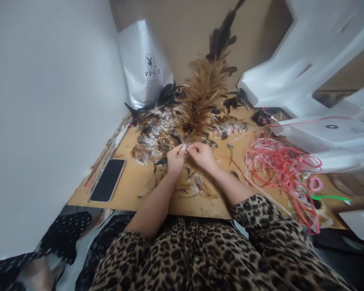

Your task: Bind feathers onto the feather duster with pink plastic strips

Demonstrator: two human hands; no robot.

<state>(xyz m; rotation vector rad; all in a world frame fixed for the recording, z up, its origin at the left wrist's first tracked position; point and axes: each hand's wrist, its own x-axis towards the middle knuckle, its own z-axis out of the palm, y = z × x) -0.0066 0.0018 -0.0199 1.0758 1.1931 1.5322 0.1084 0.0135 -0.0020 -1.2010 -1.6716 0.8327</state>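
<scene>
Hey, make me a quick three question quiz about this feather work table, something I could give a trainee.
1. True or false: the phone lies on the table on the same side as the left hand.
2. Multiple choice: what lies in a tangle beyond the right hand? A) blue wire B) red cord C) white thread
3. Fill in: both hands pinch a small pale piece at the near end of the long brown ______ bundle.

Key: 1 true; 2 B; 3 feather.
</scene>
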